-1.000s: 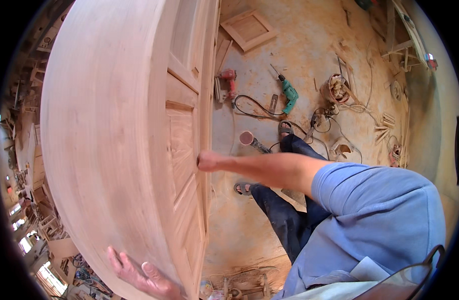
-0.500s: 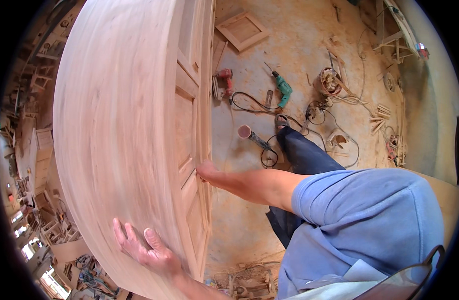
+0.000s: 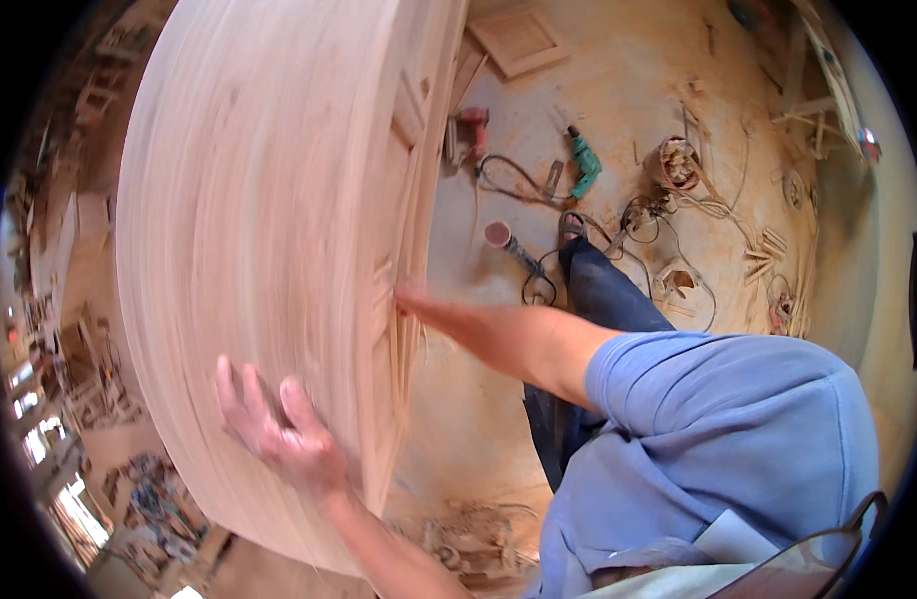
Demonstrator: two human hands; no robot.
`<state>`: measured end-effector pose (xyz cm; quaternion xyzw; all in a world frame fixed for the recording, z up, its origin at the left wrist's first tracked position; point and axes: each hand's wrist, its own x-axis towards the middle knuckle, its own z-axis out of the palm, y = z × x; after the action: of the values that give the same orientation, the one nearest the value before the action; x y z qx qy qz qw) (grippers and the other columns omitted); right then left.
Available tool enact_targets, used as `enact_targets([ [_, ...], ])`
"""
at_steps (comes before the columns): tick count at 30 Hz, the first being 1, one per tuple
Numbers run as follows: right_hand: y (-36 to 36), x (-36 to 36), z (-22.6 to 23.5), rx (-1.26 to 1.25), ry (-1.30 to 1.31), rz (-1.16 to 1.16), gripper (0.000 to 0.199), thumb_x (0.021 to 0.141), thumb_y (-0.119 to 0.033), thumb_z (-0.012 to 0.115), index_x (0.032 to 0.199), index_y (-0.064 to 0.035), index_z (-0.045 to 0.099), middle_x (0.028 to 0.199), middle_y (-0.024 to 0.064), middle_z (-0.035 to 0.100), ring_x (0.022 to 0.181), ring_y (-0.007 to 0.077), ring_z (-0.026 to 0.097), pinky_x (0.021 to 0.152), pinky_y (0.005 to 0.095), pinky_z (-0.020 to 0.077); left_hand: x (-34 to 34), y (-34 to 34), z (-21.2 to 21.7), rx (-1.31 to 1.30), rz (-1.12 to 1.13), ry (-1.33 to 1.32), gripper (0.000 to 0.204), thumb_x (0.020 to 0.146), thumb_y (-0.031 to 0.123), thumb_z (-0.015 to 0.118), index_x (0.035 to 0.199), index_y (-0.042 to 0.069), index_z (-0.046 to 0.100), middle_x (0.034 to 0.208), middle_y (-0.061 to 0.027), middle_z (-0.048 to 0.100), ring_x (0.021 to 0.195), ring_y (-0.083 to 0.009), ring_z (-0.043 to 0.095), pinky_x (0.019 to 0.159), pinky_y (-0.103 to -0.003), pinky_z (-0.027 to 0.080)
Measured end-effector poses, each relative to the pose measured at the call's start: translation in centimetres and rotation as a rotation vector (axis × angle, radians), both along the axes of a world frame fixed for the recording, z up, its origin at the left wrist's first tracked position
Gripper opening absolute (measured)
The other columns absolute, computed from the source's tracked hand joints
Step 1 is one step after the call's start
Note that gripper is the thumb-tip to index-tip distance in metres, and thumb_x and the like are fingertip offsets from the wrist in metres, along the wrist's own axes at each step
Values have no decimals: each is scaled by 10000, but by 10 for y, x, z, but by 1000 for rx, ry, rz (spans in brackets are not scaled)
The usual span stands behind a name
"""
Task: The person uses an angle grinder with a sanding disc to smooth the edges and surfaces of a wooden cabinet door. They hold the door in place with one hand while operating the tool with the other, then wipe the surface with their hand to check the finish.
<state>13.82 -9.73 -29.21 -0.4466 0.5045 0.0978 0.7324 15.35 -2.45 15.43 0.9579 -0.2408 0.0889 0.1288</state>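
A large piece of pale, unfinished wooden furniture [image 3: 249, 200], like a cabinet, fills the left side with its broad smooth face toward me. Its right side has framed panels [image 3: 409, 112], seen at a steep slant. My left hand [image 3: 291, 439] rests on the near part of the smooth face, fingers spread and thumb apart. At the panelled side, my right hand [image 3: 412, 298] touches the frame with the arm stretched out from a blue sleeve. Blur and the wood hide most of its fingers, so their grip cannot be made out.
On the dusty floor to the right lie a green drill [image 3: 584, 165], a red power tool [image 3: 474, 125], a sander-like tool with a round pad [image 3: 498, 236] and tangled cords. A bucket of scraps [image 3: 676, 163] and a panelled wooden door [image 3: 519, 42] lie farther off. Wood pieces clutter the far left.
The furniture's panelled side shows narrower and its smooth face wider. My left hand appears higher on the face. The floor things sit slightly farther right in view.
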Motion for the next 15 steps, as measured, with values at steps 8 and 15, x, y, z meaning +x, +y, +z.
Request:
enact_targets([
  [8,-36,-33,62,175,86,29,134,862,-66,603,780,22,663,697,173,654,572,312,684,474,428,559,0,6,-4,-57,-9,-40,355,989,164,605,1238,-87,637,1483,-166,535,1380,-374,442,1141,-498,355],
  [15,-81,-76,136,51,84,466,75,816,-31,637,846,7,694,780,150,699,643,258,689,517,362,574,-8,1,-6,-148,135,-47,367,992,159,599,1262,-87,633,1460,-179,558,1363,-385,468,1149,-492,363],
])
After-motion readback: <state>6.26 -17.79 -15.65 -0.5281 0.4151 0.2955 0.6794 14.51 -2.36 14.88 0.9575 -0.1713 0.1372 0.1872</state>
